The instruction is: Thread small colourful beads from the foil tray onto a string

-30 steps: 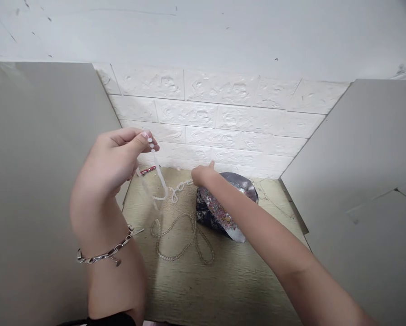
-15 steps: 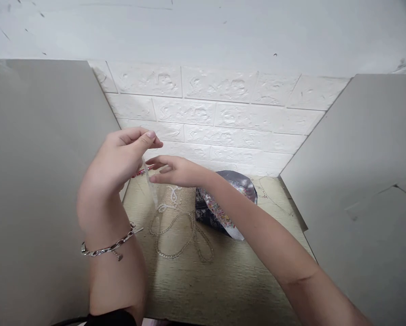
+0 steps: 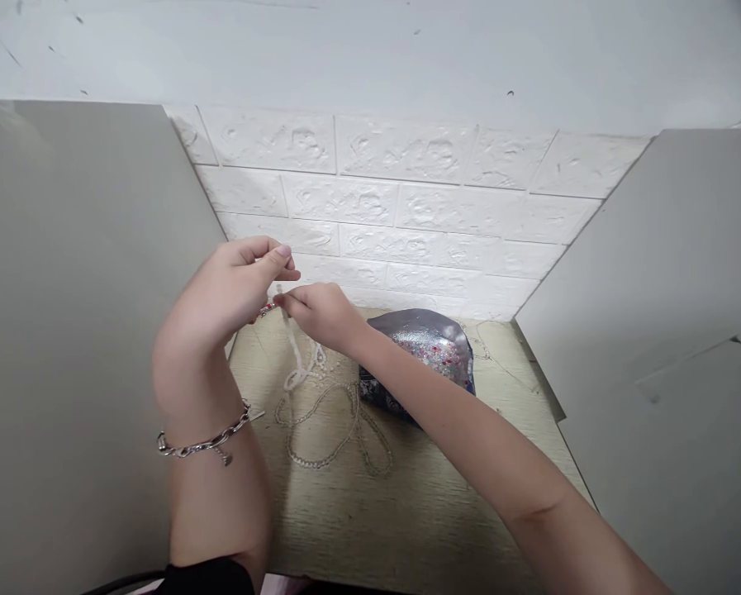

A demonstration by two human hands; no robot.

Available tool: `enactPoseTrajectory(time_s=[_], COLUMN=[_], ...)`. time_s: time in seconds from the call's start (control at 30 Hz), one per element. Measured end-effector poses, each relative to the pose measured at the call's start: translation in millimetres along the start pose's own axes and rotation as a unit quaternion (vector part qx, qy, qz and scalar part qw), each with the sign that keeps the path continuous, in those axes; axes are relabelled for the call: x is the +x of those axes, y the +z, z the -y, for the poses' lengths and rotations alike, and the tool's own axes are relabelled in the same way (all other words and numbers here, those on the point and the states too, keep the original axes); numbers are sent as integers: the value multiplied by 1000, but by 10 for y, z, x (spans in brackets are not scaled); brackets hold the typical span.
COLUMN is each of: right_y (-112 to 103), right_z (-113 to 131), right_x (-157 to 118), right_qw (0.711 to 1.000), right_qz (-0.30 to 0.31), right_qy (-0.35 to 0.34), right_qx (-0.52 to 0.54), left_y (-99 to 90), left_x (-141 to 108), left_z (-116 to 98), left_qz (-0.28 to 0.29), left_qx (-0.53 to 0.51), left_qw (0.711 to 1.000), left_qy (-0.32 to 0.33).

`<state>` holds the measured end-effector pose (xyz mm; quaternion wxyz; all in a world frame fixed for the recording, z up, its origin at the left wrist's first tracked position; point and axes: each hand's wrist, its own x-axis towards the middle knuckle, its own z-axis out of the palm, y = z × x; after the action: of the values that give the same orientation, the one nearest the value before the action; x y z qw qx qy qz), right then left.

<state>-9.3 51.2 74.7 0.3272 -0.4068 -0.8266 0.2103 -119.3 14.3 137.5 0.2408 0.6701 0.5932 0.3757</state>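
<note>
My left hand [image 3: 237,285] is raised over the table, thumb pressed to the curled fingers; what they pinch is hidden. Below its fingers shows a small red and silver piece [image 3: 267,310], partly covered. Close beside it, my right hand [image 3: 326,314] is closed with thumb and fingertips on a white bead strand [image 3: 294,343]. From there the strand droops to the tabletop, where it curls among loose white beads [image 3: 333,364]. Nearer to me a loop of clear, greyish beads [image 3: 320,463] lies on the table.
A dark pouch [image 3: 432,339] with a shiny front and colourful specks lies behind my right forearm. A thin chain [image 3: 485,351] rests at the back right of the wooden table [image 3: 370,529]. Grey panels [image 3: 85,330] flank both sides; a white brick-patterned wall [image 3: 370,198] stands behind.
My right hand has closed from spread fingers into a pinch on the white bead strand, and the strand has shifted slightly right. My left hand stays nearly in place.
</note>
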Motion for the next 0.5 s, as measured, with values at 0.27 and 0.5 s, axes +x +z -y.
enactPoseTrajectory(time_s=[0.27, 0.5], right_y=[-38, -300], right_z=[-66, 58], right_x=[-69, 15], right_qw=[997, 991], right_qz=[19, 30], right_qy=[63, 105], right_qx=[51, 74], left_y=[-2, -27], left_x=[-26, -32], left_z=[-35, -32], left_qz=[-15, -47], left_qx=[35, 64], left_qw=[999, 997], left_qy=[16, 1])
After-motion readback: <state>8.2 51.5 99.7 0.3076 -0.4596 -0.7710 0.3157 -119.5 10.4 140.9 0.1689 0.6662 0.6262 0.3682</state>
